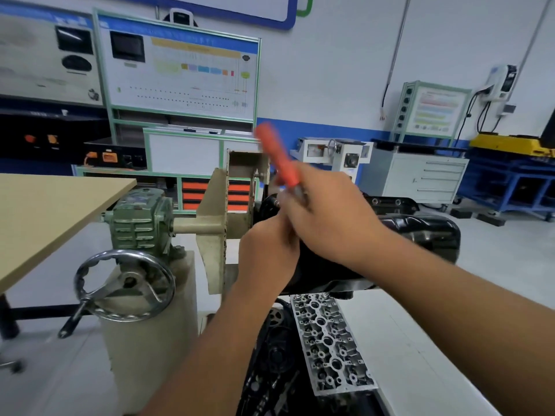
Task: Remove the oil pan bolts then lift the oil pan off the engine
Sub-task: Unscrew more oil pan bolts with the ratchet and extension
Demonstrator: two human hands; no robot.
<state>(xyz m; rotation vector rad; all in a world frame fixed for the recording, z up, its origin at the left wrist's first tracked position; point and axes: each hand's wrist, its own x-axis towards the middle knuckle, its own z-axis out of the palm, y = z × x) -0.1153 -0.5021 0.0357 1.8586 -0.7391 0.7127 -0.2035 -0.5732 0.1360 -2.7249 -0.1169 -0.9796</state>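
A: Where's the oil pan?

B: Black, glossy, seated on top of the engine, which sits inverted on the stand. Centre-right of view, mostly behind the hands. Far flange with bolt holes shows just beyond it.

A: Hands?

B: Both over the near-left end of the pan. Right hand is curled round an orange-handled tool, handle pointing up and away, tilted left. Motion-blurred, so I can't tell the tool type or where its tip lands. Left hand is just below the right, touching it, fingers curled up at the tool's lower end. Whether it grips the shaft or something small there, can't tell.

A: Bolts?

B: Can't make any out near the hands. Too blurred.

A: Stand?

B: Beige stand bracket left of the engine, shaft running into a green gearbox. Chrome handwheel below the gearbox, crank handle hanging lower left. All on a beige pedestal.

A: Around it?

B: Cylinder head under the engine, lying flat, valve gear side up, with a timing belt and sprockets to its left. Tan tabletop at left edge. Behind: training display boards in green frames, grey drawer cabinet, blue racks at far right.
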